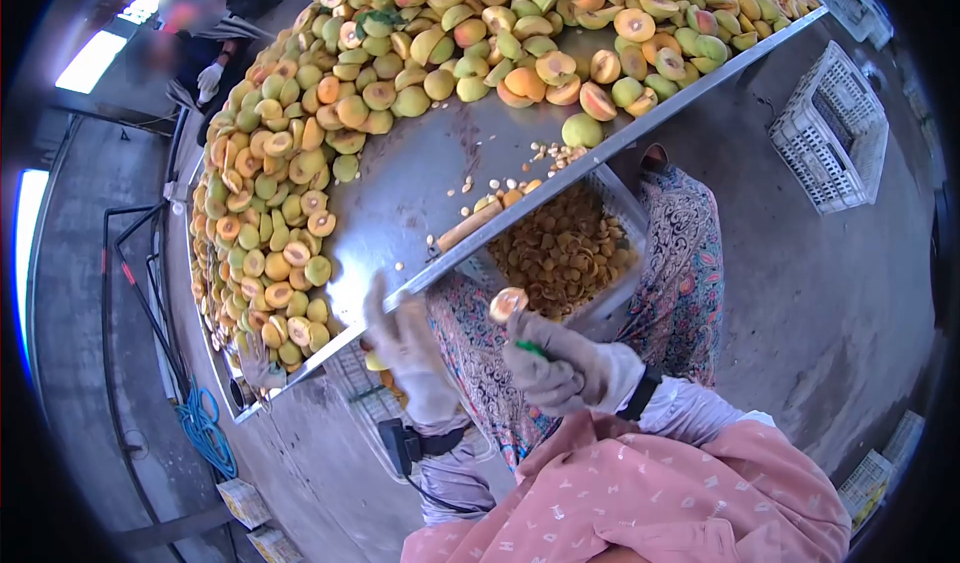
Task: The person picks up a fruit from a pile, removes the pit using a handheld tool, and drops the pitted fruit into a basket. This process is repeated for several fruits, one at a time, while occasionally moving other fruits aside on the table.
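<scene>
My right hand (565,365), in a grey work glove, is closed around a small tool with a green handle (532,348); its working end is hidden. A cut peach half (508,305) sits at the thumb and fingertips of that hand, its flesh side showing. My left hand (408,348), also gloved, is blurred by motion near the table's edge. Its fingers look stretched out, and I see nothing in them. On the metal table (400,198) lie many peaches (430,48), whole and halved. Loose pits (555,153) and a brown stick-like piece (468,226) lie along the near edge.
Below the table edge, a crate (610,308) between my knees holds small orange-brown pieces (560,253). A clear basket (365,388) stands to its left. A white crate (830,128) rests on the floor at right. Another gloved hand (260,363) is at the table's left corner.
</scene>
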A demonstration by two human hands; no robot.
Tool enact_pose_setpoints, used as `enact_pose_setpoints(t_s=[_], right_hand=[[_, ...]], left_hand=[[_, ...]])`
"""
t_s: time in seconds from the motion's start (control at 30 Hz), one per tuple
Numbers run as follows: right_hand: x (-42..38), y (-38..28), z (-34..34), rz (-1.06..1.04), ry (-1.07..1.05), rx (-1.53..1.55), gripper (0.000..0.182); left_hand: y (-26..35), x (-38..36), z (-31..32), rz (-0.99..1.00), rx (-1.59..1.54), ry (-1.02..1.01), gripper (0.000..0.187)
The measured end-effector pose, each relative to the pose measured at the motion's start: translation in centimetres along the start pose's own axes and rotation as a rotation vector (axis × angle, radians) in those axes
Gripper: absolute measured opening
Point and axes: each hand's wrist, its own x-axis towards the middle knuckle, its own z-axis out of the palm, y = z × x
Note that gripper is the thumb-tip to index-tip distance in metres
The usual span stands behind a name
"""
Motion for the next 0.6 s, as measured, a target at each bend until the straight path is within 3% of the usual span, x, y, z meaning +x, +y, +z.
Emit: enact_pose_setpoints(t_s=[0.03, 0.07, 0.1, 0.17, 0.2, 0.23, 0.3, 0.37, 0.4, 0.47, 0.6], right_hand=[[0.3, 0.2, 0.1, -0.033, 0.069, -0.025, 0.051], [0.4, 0.3, 0.3, -0.066, 0.139, -0.049, 0.051], [0.9, 0.1, -1.2, -0.047, 0.0, -0.057, 0.055], [-0.4, -1.0, -2.0, -0.111, 0.019, 0.04, 0.058], [-1.1, -1.4, -2.5, -0.165, 0.039, 0.137, 0.061], [-1.6, -1.8, -3.6, -0.177, 0.023, 0.194, 0.066], [-2.1, -2.2, -5.3, -0.188, 0.01, 0.243, 0.067], [-2.7, -2.9, -5.4, -0.172, 0.104, 0.296, 0.067], [-3.0, -3.3, -4.9, -0.18, 0.11, 0.304, 0.067], [-3.3, -4.0, -3.5, -0.226, 0.363, 0.114, 0.064], [-3.8, -5.5, -2.4, -0.253, 0.469, 0.1, 0.061]], left_hand=[[-0.2, 0.3, 1.7, -0.004, -0.002, -0.006, 0.051], [-0.5, 0.6, 3.3, 0.06, 0.114, -0.159, 0.051], [-0.9, 1.2, 4.9, 0.128, 0.231, -0.314, 0.05], [-1.8, 3.4, 8.1, 0.27, 0.47, -0.627, 0.05], [-3.2, 6.0, 9.8, 0.494, 0.375, -0.607, 0.053], [-1.2, 8.0, 12.1, 0.093, 0.132, -0.593, 0.058], [0.9, 13.0, 16.7, 0.177, 0.728, -0.625, 0.062], [0.8, 15.7, 21.8, 0.669, 1.005, -0.588, 0.069], [0.7, 16.7, 24.3, 0.665, 0.999, -0.6, 0.069], [0.4, 17.8, 27.8, 0.68, 1.15, -0.749, 0.079], [-0.8, 17.5, 27.8, 0.801, 1.24, -0.761, 0.092]])
